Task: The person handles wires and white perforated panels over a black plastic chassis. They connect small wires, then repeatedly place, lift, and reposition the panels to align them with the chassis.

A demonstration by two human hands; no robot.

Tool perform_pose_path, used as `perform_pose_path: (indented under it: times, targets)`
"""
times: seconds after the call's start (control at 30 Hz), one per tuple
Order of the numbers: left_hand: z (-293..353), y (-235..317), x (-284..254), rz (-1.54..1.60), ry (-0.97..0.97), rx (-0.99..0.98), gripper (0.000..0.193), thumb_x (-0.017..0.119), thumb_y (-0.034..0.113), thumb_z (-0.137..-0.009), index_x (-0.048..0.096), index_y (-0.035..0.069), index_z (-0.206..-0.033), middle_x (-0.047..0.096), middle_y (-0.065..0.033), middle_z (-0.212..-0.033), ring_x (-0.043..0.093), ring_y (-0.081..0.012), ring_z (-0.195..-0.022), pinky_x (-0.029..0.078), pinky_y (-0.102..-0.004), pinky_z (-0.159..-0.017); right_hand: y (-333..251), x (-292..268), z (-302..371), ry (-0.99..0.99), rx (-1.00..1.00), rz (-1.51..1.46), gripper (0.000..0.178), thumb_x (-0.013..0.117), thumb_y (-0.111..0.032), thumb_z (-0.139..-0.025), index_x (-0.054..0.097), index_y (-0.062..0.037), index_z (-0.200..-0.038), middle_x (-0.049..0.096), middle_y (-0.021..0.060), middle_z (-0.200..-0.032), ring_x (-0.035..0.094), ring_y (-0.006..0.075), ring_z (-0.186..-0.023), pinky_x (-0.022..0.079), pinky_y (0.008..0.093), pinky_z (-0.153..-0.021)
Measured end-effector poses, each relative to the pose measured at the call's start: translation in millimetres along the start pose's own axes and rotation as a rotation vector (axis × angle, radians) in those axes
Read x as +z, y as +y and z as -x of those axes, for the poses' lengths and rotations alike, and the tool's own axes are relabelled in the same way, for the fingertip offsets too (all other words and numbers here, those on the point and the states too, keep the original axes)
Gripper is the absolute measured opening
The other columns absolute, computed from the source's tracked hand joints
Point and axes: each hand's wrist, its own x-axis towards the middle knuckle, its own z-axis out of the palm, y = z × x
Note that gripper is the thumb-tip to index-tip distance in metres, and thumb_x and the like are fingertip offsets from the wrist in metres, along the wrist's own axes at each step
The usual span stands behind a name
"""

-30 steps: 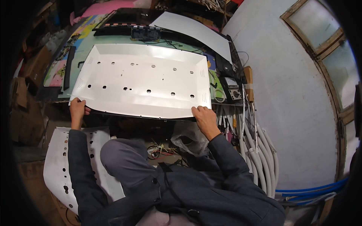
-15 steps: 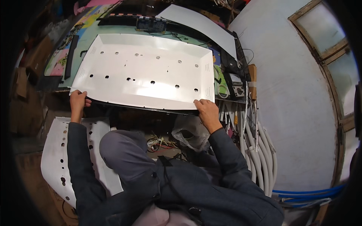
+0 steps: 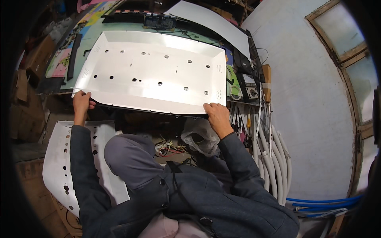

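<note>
A large white reflector sheet (image 3: 151, 71) with two rows of holes and raised sloping sides lies in a shallow black panel frame (image 3: 147, 112) on the table. At the near left corner, my left hand (image 3: 82, 104) is closed, thumb on top, pinching the edge of the sheet. My right hand (image 3: 217, 117) grips the near edge close to the right corner, its fingers bent over the white rim. The undersides of both grips are hidden, so I cannot tell how much of the frame they hold.
A second white holed sheet (image 3: 59, 158) leans by my left arm. Behind lie a circuit board (image 3: 159, 21), a black strip (image 3: 74, 55) and a white panel (image 3: 210, 23). On the right are a multimeter (image 3: 251, 90), tape roll (image 3: 235, 93) and grey pipes (image 3: 274, 170). A clear plastic bag (image 3: 200, 137) sits below the table.
Both hands keep their grips. The left hand and the sheet's left side sit slightly higher in view; the right hand has barely shifted.
</note>
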Motion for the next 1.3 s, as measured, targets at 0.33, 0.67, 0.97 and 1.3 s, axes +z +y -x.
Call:
perform_pose_path:
  times: [0.33, 0.67, 0.97, 1.3]
  targets:
    - [-5, -7, -1, -0.022, -0.009, -0.007, 0.025, 0.067, 0.019, -0.093, 0.058, -0.004, -0.093, 0.066, -0.0117, -0.075, 0.064, -0.0173, -0.051, 0.050, -0.0297, -0.040, -1, 7, 0, 0.071, -0.027, 0.018, 0.003, 0.058, -0.010, -0.085, 0.060, -0.0094, -0.085, 0.063, 0.0087, -0.080, 0.066, 0.0293, -0.082, 0.052, 0.0423, -0.071]
    - [-3, -8, -3, -0.047, -0.030, -0.007, 0.027, 0.068, 0.022, -0.094, 0.059, 0.000, -0.083, 0.065, -0.0088, -0.068, 0.057, -0.0135, -0.045, 0.045, -0.0286, -0.038, 1, 1, -4, -0.050, 0.010, -0.001, 0.022, 0.057, -0.003, -0.083, 0.065, -0.0086, -0.102, 0.065, 0.0110, -0.090, 0.066, 0.0330, -0.090, 0.053, 0.0455, -0.075]
    - [4, -1, -8, -0.105, 0.003, 0.023, 0.029, 0.071, 0.025, -0.092, 0.061, 0.001, -0.079, 0.062, -0.0064, -0.060, 0.053, -0.0132, -0.042, 0.040, -0.0304, -0.037, -1, -29, 0, -0.135, 0.065, -0.244, 0.037, 0.058, -0.004, -0.082, 0.071, -0.0122, -0.116, 0.070, 0.0127, -0.107, 0.066, 0.0353, -0.100, 0.054, 0.0451, -0.084]
    - [35, 25, -4, -0.621, 0.204, 0.275, 0.049, 0.069, 0.050, -0.089, 0.069, 0.002, -0.082, 0.069, -0.0222, -0.081, 0.066, -0.0439, -0.078, 0.051, -0.0485, -0.071, 0, -42, 8, -0.179, -0.051, -0.314, 0.050, 0.078, -0.034, -0.084, 0.066, -0.0144, -0.129, 0.061, 0.0218, -0.132, 0.059, 0.0399, -0.122, 0.048, 0.0458, -0.102]
